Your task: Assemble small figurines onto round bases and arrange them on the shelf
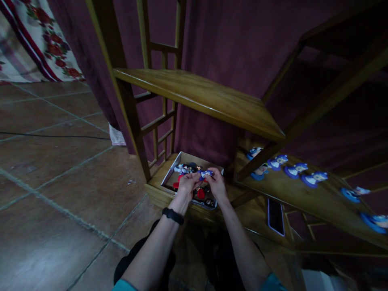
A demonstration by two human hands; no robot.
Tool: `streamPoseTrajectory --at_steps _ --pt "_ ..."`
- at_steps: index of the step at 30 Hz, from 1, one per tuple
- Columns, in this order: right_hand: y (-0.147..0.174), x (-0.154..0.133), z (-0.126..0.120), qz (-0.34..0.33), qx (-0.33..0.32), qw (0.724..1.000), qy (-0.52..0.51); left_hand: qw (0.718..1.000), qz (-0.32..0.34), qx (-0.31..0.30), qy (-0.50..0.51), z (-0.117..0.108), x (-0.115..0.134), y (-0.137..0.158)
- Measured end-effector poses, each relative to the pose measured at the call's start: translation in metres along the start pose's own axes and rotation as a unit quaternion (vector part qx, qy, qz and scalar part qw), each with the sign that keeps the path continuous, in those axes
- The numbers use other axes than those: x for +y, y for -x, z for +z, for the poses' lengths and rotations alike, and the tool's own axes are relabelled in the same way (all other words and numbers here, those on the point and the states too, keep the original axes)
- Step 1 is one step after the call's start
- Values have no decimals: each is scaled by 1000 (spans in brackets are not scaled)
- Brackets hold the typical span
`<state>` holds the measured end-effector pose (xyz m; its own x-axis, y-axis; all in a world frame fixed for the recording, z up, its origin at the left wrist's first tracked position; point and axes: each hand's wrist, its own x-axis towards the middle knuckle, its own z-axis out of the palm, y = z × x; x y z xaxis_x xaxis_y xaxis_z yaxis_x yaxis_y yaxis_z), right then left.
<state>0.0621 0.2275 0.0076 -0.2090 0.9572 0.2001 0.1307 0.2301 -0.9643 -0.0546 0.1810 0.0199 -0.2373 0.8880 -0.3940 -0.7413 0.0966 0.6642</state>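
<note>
Between my two hands is a small blue-and-white figurine, held over an open cardboard box. Fingers of my left hand pinch it from the left, and my right hand grips its right end. Inside the box lie several more small figurines, some white and blue, others black and red; red bases show among them. My forearms and hands cover part of the box's near side. A black band circles my left wrist.
The box stands on the low level of a wooden shelf unit, beneath a wooden board. Several blue-based figurines stand on a shelf to the right. Below that shelf lies a phone. A slanting post rises left of the box.
</note>
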Motion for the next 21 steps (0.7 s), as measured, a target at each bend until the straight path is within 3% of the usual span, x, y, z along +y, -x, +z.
streamPoseTrajectory --at_steps 8,21 --pt "-1 -1 0 -11 -15 1000 16 1000 -24 -8 17 -7 6 -1" --pt "-3 2 -2 -20 -35 998 53 1000 -8 11 -18 -8 7 -1"
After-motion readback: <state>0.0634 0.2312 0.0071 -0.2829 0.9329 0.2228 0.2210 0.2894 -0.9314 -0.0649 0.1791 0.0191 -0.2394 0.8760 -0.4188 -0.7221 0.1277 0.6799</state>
